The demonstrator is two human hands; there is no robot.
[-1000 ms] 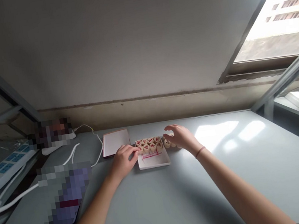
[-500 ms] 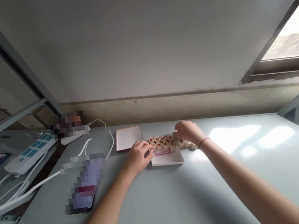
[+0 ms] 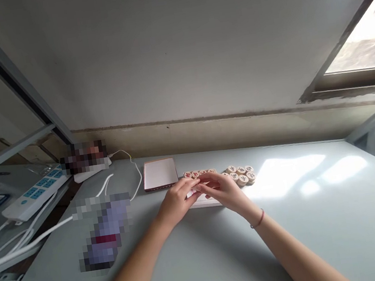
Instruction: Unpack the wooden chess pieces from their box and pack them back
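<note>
A shallow white box [image 3: 207,205] holds Chinese chess pieces [image 3: 195,174] with red characters, in rows along its back part. Over the box, the fingertips of my left hand [image 3: 176,203] and my right hand [image 3: 226,191] come together. Both hands have their fingers curled and closed at the tips; what lies between them is hidden. My fingers also cover much of the box's inside. Just right of the box stands a group of Chinese chess pieces [image 3: 242,175] with dark characters, close beside my right hand.
The box's lid [image 3: 159,173] lies inside up, behind my left hand. A phone-like pixelated object [image 3: 107,232], white cables [image 3: 139,176] and a power strip [image 3: 36,193] are on the left. Behind the grey desk [image 3: 205,260] is a wall; sunlight falls at right.
My right hand has moved left from the loose pieces to over the box, meeting my left hand. The pieces at right are now uncovered. The view has turned left.
</note>
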